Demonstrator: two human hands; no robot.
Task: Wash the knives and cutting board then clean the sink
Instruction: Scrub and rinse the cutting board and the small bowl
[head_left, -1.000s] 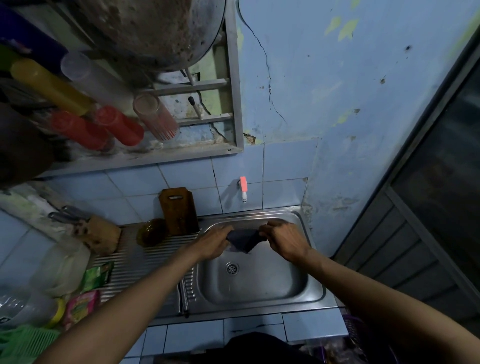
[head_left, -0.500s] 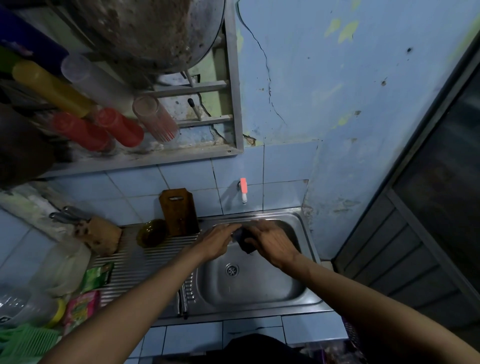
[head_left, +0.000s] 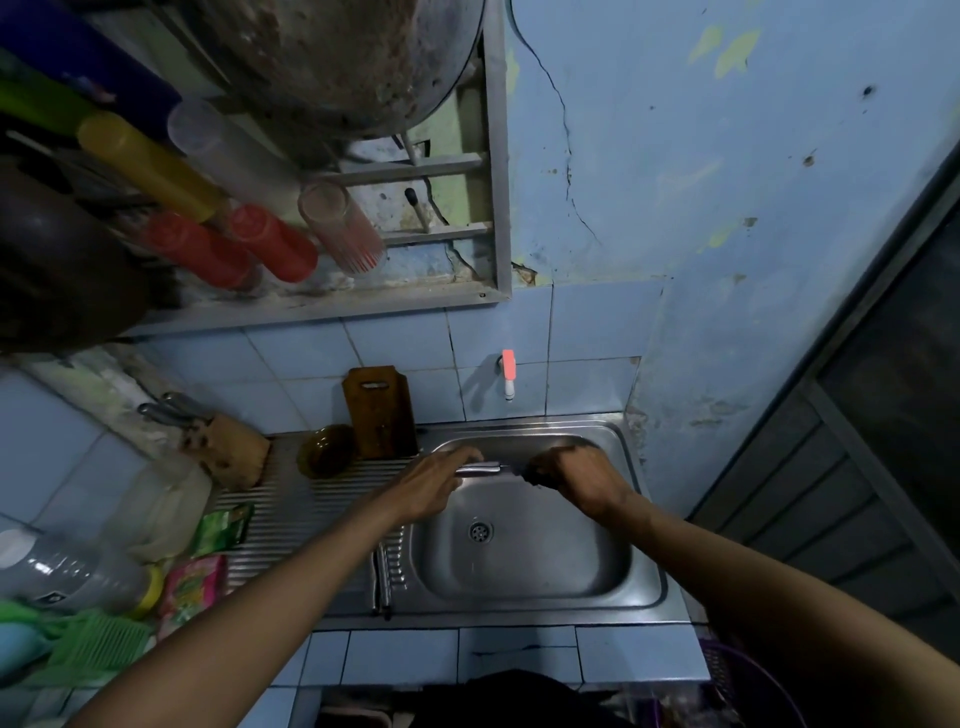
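Over the back of the steel sink (head_left: 524, 571) my two hands are a short way apart. Between them shows a short shiny metal bar, seemingly a knife's steel handle (head_left: 479, 469). My left hand (head_left: 436, 480) grips its left end. My right hand (head_left: 574, 478) is curled round a dark cloth (head_left: 529, 472) at the other end, which hides any blade. The brown wooden cutting board (head_left: 379, 410) stands upright against the tiled wall, left of the sink. Steel-handled knives (head_left: 166, 410) stick out of a wooden block (head_left: 231, 454).
A tap (head_left: 508, 374) with a pink handle sits on the wall above the sink; no water is visibly running. A brown bowl (head_left: 327, 449) rests on the ribbed drainboard (head_left: 291, 519). Packets (head_left: 221, 530), a plastic bottle (head_left: 67, 571) and a green rack (head_left: 88, 644) crowd the left counter.
My hands came together over the sink, then drew apart. The dark cloth, once stretched between both hands, is now bunched in the right, and a shiny metal handle shows between them.
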